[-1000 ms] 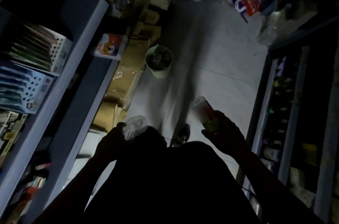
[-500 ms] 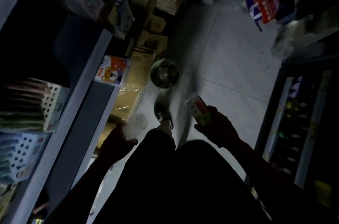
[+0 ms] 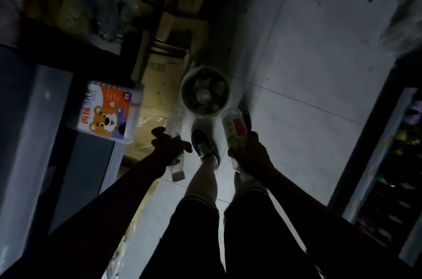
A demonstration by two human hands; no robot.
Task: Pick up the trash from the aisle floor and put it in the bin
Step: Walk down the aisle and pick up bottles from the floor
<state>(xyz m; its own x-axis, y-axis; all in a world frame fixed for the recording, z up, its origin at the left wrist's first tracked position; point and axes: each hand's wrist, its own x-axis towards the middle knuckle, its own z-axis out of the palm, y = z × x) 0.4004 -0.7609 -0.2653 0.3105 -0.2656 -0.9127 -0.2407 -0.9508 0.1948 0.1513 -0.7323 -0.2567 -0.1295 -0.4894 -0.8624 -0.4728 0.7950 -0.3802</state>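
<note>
A round pale bin (image 3: pixel 189 108) stands on the aisle floor just ahead of my feet, with bottles and other trash inside. My left hand (image 3: pixel 167 147) grips a clear crushed plastic bottle (image 3: pixel 174 127), its cap end pointing back toward me. My right hand (image 3: pixel 250 153) holds a labelled bottle (image 3: pixel 235 128) with a red and green wrapper, its top tilted toward the bin's near right rim. Both hands hover close to the bin, on either side of my left shoe (image 3: pixel 204 145).
Cardboard boxes (image 3: pixel 164 73) line the left side beside a grey shelf unit (image 3: pixel 34 130) carrying a bear-printed pack (image 3: pixel 107 112). A dark shelf with goods (image 3: pixel 392 164) runs along the right. Pale tiled floor (image 3: pixel 308 61) stretches ahead, with bags at the far right.
I have stepped forward, so the bin is now right at my feet. Both hands with their bottles have come closer to the bin, and the clear bottle has turned lengthwise.
</note>
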